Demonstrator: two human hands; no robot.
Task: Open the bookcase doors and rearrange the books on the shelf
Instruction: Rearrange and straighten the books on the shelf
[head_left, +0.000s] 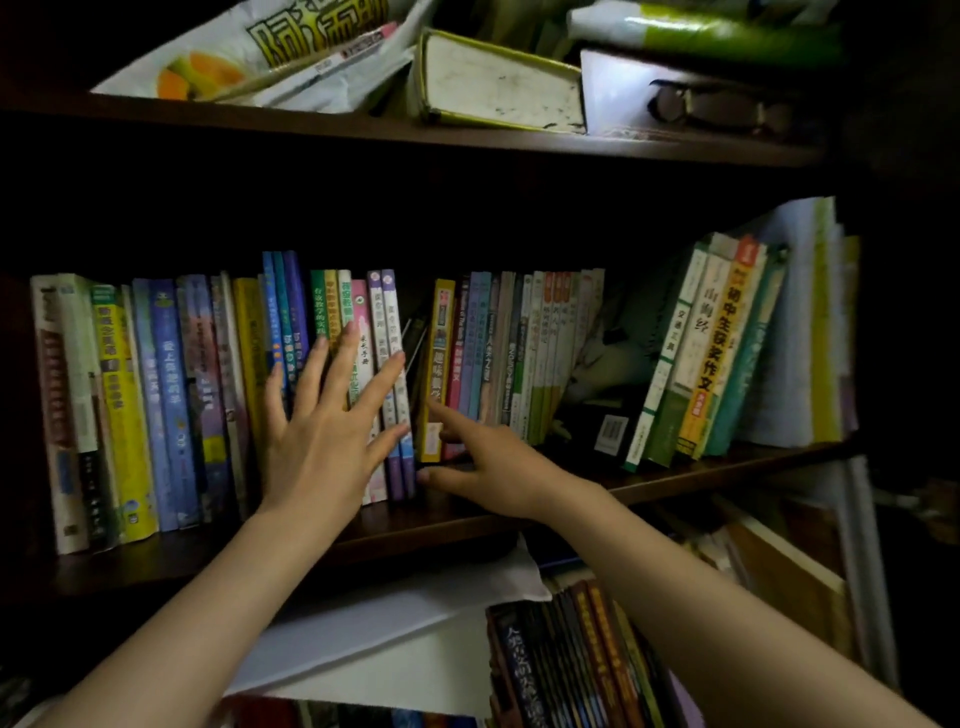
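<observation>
A row of upright books stands on the dark middle shelf (415, 525). My left hand (322, 441) lies flat with spread fingers against the spines of the green, pink and purple books (389, 312) near the middle. A dark gap with a slanted dark book separates them from a yellow book (441, 332). My right hand (493, 467) reaches to that yellow book's lower end: the index finger touches its spine, the thumb stretches out below it by the shelf edge, and the other fingers are curled.
Green and orange books (717, 338) lean at the shelf's right end beside a dark lying book. On the upper shelf are a thick book (498, 88), glasses (722, 106) and a printed bag (234, 52). Below, white paper (415, 623) and dark-spined books (571, 665).
</observation>
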